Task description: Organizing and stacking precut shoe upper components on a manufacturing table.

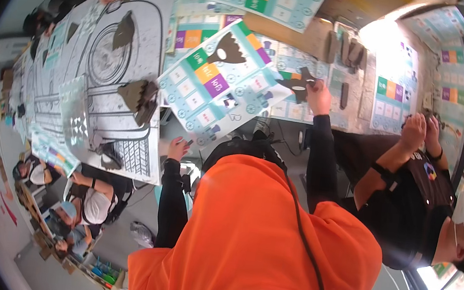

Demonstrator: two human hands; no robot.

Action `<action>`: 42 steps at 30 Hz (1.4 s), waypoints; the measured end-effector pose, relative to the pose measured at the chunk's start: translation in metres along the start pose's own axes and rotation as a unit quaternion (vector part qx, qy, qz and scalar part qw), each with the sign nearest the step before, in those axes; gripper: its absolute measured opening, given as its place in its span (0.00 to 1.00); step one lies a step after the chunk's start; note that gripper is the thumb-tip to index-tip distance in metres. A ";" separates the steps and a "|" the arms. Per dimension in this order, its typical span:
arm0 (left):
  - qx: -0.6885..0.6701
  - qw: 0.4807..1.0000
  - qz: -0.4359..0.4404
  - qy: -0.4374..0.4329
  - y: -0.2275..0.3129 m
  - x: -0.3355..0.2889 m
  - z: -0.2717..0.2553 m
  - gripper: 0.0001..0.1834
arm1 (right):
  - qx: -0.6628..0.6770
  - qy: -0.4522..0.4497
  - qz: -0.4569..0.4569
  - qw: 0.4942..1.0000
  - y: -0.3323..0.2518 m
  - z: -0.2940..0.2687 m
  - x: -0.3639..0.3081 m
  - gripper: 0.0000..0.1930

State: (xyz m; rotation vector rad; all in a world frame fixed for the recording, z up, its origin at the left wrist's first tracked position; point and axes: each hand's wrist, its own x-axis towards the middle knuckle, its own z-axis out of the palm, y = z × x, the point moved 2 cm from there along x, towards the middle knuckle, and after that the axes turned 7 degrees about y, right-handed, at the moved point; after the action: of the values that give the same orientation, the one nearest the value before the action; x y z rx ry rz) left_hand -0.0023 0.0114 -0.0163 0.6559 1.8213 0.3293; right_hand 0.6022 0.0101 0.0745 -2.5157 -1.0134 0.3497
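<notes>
My right hand [319,98] pinches a flat dark grey-brown cut-out piece [295,85] with a pointed, branching outline, over the printed sheets on the table. My left hand [177,148] is low, just off the table's near edge, with its fingers curled round a small dark thing [189,142] whose kind I cannot make out. Between my hands a tilted printed sheet [198,116] with green, orange and purple blocks lies on the table. On its upper part rests a dark fan-shaped piece [233,49] with a jagged edge.
On the left, a large line-drawn sheet [54,85] bears more dark fan-shaped pieces [134,98] and a clear plastic sheet [74,108]. Dark strips [352,52] lie at the far right. A person in black [411,196] works close on my right; others sit left.
</notes>
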 end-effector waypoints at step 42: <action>-0.635 0.693 0.223 -0.259 0.130 -0.096 -0.032 0.22 | 0.491 -0.337 -0.181 0.782 -0.389 -0.031 -0.197 0.21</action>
State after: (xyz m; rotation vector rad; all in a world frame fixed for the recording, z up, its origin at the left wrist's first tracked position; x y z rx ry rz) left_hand 0.0251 0.0630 0.1380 0.1057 0.5286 1.4040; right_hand 0.2398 0.1175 0.2949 -1.2030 -1.0972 1.3130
